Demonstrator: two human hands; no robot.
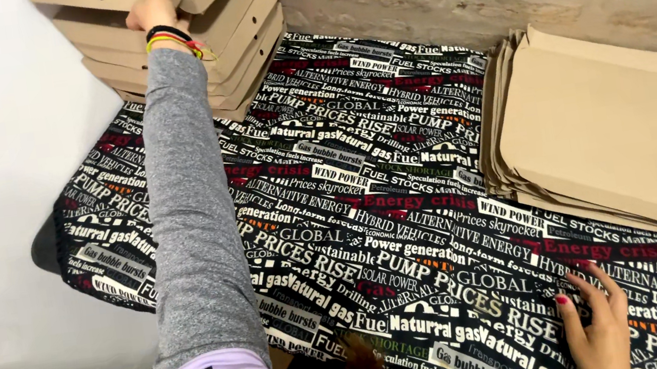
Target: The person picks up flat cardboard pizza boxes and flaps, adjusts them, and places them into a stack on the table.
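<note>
Brown cardboard boxes [226, 32], folded, stand stacked at the far left corner; the left hand [152, 8] rests on the top box, its grip hidden. Squaring the edges with a flat palm would keep the stack true. Right hand [597, 331] lies open on the printed cloth [366, 205]. Flat blanks [613, 136] pile at right.

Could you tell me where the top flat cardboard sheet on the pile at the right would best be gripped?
The top sheet of the flat cardboard pile lies flat with its near long edge exposed towards the right hand, which rests open on the printed cloth. Probably best to come from that near side and pinch the edge or near corner, thumb above, fingers beneath. The left hand is at the folded boxes.
</note>
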